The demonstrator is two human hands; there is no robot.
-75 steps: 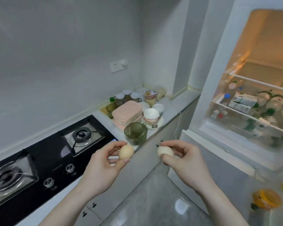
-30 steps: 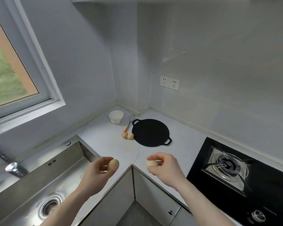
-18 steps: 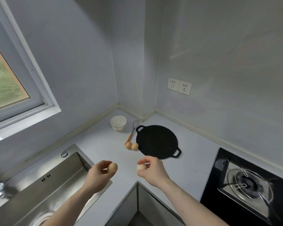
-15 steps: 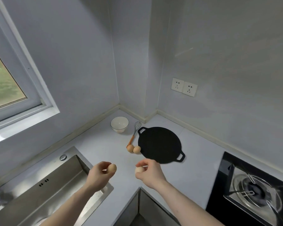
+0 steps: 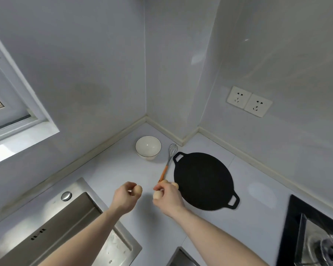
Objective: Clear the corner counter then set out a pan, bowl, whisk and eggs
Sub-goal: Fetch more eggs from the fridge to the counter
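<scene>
— Steel first: the sink (image 5: pixel 65 233) runs along the near left of the white counter (image 5: pixel 123 169), and both bare forearms reach out over its edge.

— What are the hands doing?

— The left hand (image 5: pixel 123 198) has its fingers curled round a tan egg (image 5: pixel 138 190), pinched at the fingertips. The right hand (image 5: pixel 169 198) does the same with a paler egg (image 5: pixel 158 194). Each hand holds one egg, the two close together above the counter, not touching.

— Any eggs set down already?

— Two more eggs (image 5: pixel 175 185) lie on the counter just past the right hand's knuckles, partly hidden by it, right beside the pan's near-left edge and at the tip of the whisk's handle.

— And the pan?

— The black pan (image 5: pixel 203 181) lies flat on the counter to the right, round, with a loop handle at each end. The whisk (image 5: pixel 168 162) lies along its left side, orange handle toward me, wire head pointing into the corner.

— The bowl?

— The white bowl (image 5: pixel 148 147) stands upright left of the whisk head, nearest the corner of the walls. To the far right a black hob (image 5: pixel 288 227) starts, and a double socket (image 5: pixel 249 101) sits on the right wall.
</scene>
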